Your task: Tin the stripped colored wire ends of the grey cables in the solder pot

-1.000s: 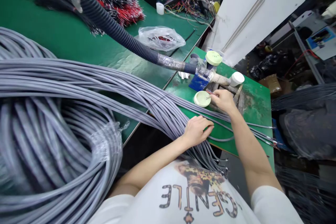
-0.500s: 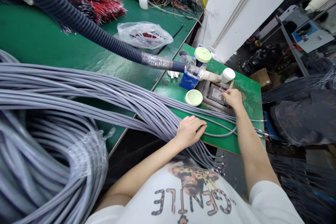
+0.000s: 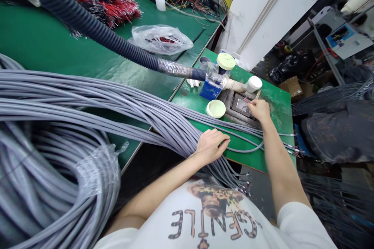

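My left hand point(image 3: 210, 146) lies over a thick bundle of grey sheathed cables point(image 3: 152, 118), its fingers curled on them at the near edge of a small green board point(image 3: 276, 105). My right hand point(image 3: 259, 110) pinches thin wire ends above a square metal fixture point(image 3: 241, 106). Its fingertips partly hide those wires. Just left of the fixture sits a pale green round lid point(image 3: 215, 108). A white cap point(image 3: 253, 84) stands beyond it, at the end of a pipe joined to a corrugated dark blue hose point(image 3: 96, 33).
A large coil of grey cable point(image 3: 58, 175) bound in plastic fills the lower left. A blue box point(image 3: 210, 90) and a second lid point(image 3: 226, 61) stand on the board. Behind lie a plastic bag point(image 3: 160, 39) and red-and-black wire bunches point(image 3: 113, 7) on a green bench. Black bags point(image 3: 333, 132) lie right.
My right hand has moved right, from beside the pale green lid to over the metal fixture. The view has shifted with it. Little differs over the last half second.
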Available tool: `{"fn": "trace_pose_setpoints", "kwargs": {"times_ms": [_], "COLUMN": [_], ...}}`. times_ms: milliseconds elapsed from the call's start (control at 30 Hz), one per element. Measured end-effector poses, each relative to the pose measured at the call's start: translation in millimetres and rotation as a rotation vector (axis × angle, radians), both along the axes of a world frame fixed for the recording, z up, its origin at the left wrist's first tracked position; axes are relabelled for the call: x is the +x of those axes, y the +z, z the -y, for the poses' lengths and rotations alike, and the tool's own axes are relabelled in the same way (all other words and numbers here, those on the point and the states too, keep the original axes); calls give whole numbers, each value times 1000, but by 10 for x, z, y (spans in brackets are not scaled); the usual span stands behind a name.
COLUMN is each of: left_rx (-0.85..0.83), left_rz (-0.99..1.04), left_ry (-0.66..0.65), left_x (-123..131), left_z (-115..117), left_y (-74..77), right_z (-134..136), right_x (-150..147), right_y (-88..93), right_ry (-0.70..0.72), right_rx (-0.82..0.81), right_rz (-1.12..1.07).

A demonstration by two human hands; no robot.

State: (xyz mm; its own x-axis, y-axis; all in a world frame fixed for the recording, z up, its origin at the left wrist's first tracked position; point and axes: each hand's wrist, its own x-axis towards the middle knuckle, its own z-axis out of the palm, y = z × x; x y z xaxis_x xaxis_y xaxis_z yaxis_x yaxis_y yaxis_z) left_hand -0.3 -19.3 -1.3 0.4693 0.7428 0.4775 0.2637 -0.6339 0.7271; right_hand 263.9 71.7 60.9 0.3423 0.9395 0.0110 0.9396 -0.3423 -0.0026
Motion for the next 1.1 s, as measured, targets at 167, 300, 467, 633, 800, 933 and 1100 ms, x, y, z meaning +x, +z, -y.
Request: {"fn": "trace_pose_setpoints", "kwargs": {"times_ms": [167, 300, 467, 633, 800, 933, 1100], "left_rx": [-18, -8, 14, 19, 32, 34, 38], "left_rz": [-7, -15, -22, -36, -24, -20, -21], "left_ry": [-10, -5, -4, 5, 14, 21, 15], "left_x": [-3, -3, 2, 10, 12, 4, 1], "left_z": [4, 0, -9, -6, -3, -5, -6], "left_y": [9, 14, 17, 4, 10, 31, 23], "right_z": [121, 76, -50, -110, -89, -16, 20], "right_x": [-421, -821, -1071, -1165, -1135, -843, -365], "right_y": [249, 243, 87, -19, 65, 233, 219], "right_ry": [256, 375, 421, 429, 428, 365, 169], "right_rx": [141, 116, -10, -82, -73, 22, 23], "right_rz": [-162, -194, -73, 23, 26, 3, 65]}}
